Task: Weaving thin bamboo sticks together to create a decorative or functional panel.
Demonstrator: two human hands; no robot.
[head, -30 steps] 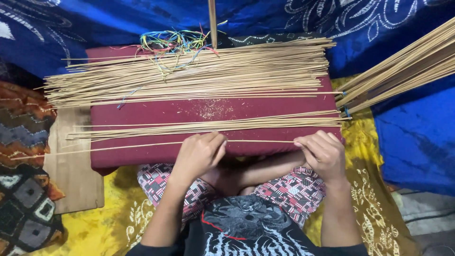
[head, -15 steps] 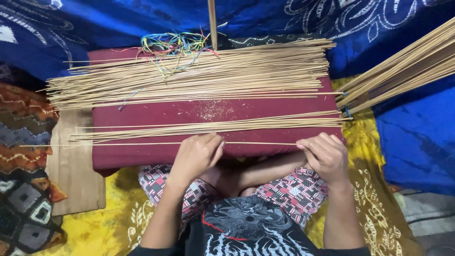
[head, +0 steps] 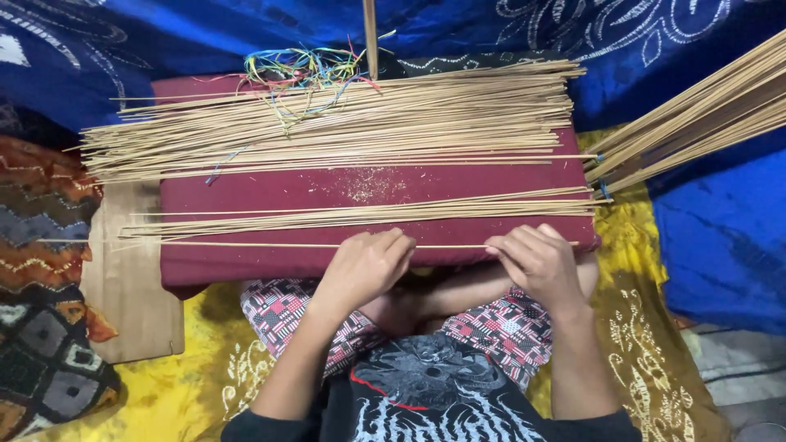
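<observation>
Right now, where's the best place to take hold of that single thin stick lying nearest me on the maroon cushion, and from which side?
Pinch the single stick on its bare stretch left of the left hand, coming from above. It lies flat and crosswise on the maroon cushion, apart from the small bundle of sticks behind it, so fingertips fit around it there. The right hand already rests on it farther right.

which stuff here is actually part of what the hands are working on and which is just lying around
In use:
- single thin stick, under left hand and right hand
- maroon cushion
- small stick row
- large stick pile

Lying about:
- coloured threads
- wooden board
- patterned cloth
- leaning stick bundle
</observation>
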